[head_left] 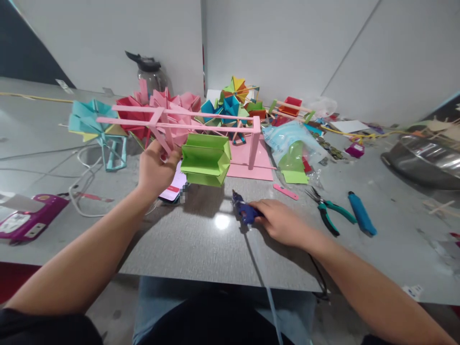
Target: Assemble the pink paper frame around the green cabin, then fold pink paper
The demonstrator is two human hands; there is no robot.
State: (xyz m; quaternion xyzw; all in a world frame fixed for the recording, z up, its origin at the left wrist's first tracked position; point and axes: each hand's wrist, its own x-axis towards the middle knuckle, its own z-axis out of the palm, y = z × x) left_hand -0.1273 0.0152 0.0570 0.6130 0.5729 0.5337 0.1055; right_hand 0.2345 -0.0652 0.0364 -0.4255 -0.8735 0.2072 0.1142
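Note:
My left hand is closed on a pink stick frame made of long strips, holding it above the table. Just right of those fingers is a green folded box, open toward me; whether it is joined to the frame I cannot tell. A pink upright of the frame reaches down over a pink sheet. In my right hand is a dark blue hot glue gun, its nozzle pointing forward and left. A long clear glue stick trails from its back over the table edge.
Green-handled pliers, a blue cylindrical tool and a pink cutter lie to the right. Colourful folded-paper models crowd the back. A metal bowl stands far right, a purple power strip far left. A phone lies below my left hand.

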